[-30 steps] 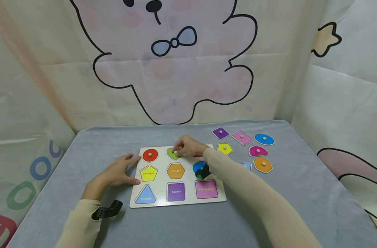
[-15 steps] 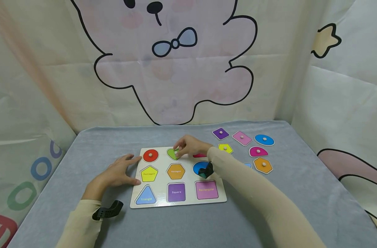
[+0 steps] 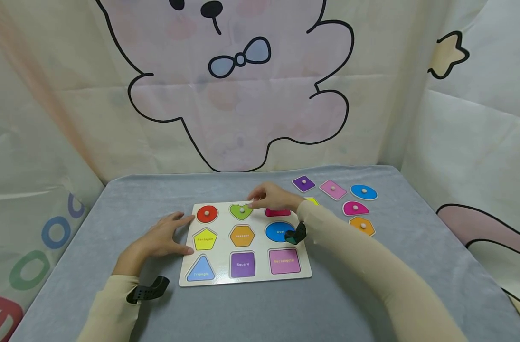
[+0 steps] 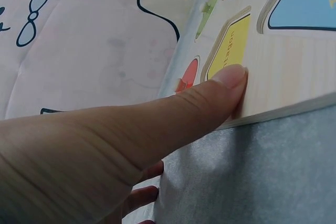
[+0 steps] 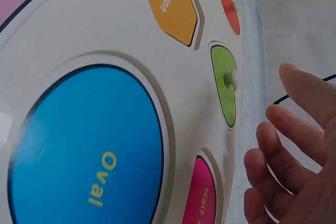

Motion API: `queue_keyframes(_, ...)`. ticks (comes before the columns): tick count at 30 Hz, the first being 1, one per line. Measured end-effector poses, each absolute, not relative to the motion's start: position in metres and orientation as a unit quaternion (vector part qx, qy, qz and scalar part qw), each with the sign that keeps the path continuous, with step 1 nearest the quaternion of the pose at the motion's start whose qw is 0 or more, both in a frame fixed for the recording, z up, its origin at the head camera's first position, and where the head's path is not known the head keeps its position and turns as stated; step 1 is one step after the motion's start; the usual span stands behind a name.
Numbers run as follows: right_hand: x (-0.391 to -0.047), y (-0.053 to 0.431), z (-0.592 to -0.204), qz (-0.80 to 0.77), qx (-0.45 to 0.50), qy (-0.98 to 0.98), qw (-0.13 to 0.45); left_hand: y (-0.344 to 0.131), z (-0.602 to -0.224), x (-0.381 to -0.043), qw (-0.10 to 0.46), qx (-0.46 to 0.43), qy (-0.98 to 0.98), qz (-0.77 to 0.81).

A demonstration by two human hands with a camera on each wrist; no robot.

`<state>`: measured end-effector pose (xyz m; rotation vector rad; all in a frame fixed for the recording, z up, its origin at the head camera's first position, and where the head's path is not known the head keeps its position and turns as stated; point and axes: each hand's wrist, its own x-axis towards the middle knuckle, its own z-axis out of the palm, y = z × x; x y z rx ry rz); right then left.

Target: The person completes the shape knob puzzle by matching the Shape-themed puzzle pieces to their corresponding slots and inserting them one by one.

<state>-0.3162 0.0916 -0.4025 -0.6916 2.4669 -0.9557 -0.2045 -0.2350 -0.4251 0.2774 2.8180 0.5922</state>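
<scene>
On the grey cloth lies a white wooden shape board (image 3: 223, 237). My left hand (image 3: 159, 237) rests along its left edge, with the thumb on the board's surface and the other fingers spread; the left wrist view shows the thumb (image 4: 199, 100) beside the yellow Pentagon recess (image 4: 229, 45). A green heart piece (image 3: 238, 215) lies in the back row, its knob bare. My right hand (image 3: 272, 195) hovers just right of it; in the right wrist view the fingers (image 5: 296, 129) are loosely bent, apart from the knob and holding nothing. A red circle piece (image 3: 204, 218) sits at the back left corner.
Loose knobbed pieces lie right of the board: a purple one (image 3: 300, 183), a pink one (image 3: 330, 188), a blue oval (image 3: 358, 191), a magenta half circle (image 3: 354, 209) and an orange hexagon (image 3: 358, 224). The right forearm covers others. Printed fabric hangs behind.
My right hand has let go of the green heart's knob and moved a little right and up. The heart stays in the board. The left hand has not moved.
</scene>
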Motion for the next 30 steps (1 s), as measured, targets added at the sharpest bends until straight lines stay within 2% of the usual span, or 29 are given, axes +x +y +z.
queue_keyframes(16,-0.313,0.132,-0.397,-0.337,-0.191,0.903,0.186,-0.236,-0.419,-0.207,0.13,0.101,0.966,0.197)
queue_keyframes(30,-0.315,0.169,-0.405,-0.329,-0.203,0.908,0.163,-0.236,-0.424,-0.206,0.135,0.092,0.966,0.2)
